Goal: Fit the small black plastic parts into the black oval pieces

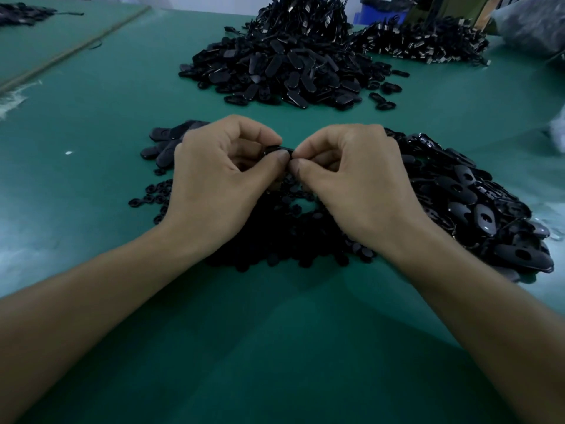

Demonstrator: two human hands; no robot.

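My left hand [220, 175] and my right hand [351, 179] meet fingertip to fingertip above the green table and together pinch one black oval piece [279, 148], mostly hidden by the thumbs. Whether a small part sits in it I cannot tell. Under my hands lies a heap of small black round parts [281, 237]. Black oval pieces with holes lie in a pile to the right [477, 203]. A few more ovals lie to the left behind my left hand [166, 142].
A big mound of black oval pieces [284, 75] stands farther back at the centre, with another dark pile with metal bits [428, 44] at the back right. A blue bin [382, 10] stands behind. The green table surface [275, 347] stretches toward me.
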